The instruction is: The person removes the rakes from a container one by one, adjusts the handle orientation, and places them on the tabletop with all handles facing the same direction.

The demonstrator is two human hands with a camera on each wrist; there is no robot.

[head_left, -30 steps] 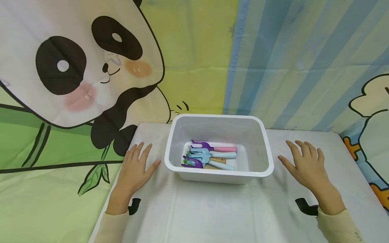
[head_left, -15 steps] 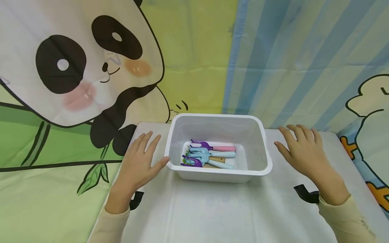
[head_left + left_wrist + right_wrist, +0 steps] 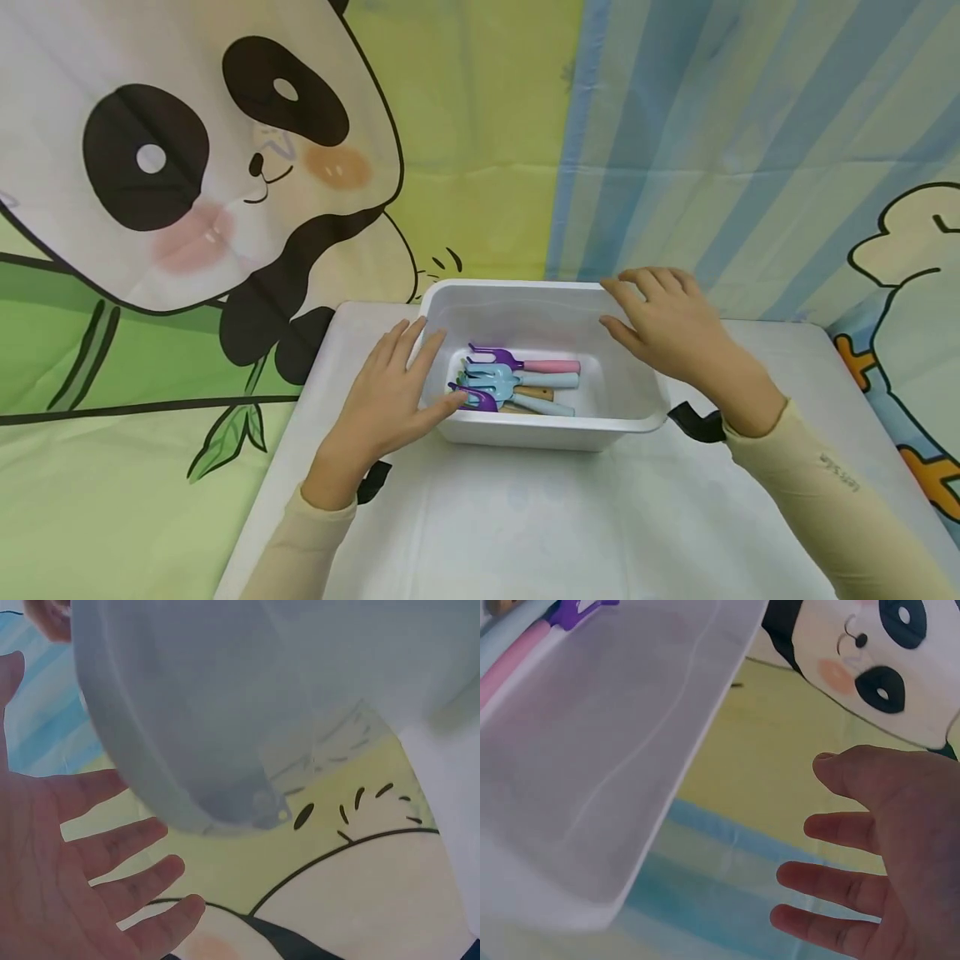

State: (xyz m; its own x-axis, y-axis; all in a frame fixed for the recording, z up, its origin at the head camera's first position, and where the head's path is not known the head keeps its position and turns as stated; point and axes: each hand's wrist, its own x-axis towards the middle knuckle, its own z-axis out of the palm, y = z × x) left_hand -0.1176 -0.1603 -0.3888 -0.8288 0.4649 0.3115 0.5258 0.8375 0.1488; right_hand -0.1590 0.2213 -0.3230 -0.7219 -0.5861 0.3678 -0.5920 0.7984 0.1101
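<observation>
A white plastic bin (image 3: pixel 525 422) stands on the table, with several small garden hand forks inside. One has a purple head and pink handle (image 3: pixel 552 367); light blue forks (image 3: pixel 495 382) lie beside it, partly over a wooden handle (image 3: pixel 536 392). Another purple fork head (image 3: pixel 480 401) lies near the front left. My left hand (image 3: pixel 386 400), fingers spread, is at the bin's left rim; whether it touches is unclear. In the left wrist view its fingertips reach the bin's edge. My right hand (image 3: pixel 667 329) hovers over the back right corner, holding nothing, fingers apart from the bin in the right wrist view.
A white cloth covers the table (image 3: pixel 525 517). Behind it hangs a printed curtain with a panda (image 3: pixel 247 167) and blue stripes (image 3: pixel 712 167). Black straps (image 3: pixel 697 422) show at both wrists.
Both hands have moved inward to the bin: the left to the right, onto the left rim, the right far to the left and up. Bin and forks stay in place.
</observation>
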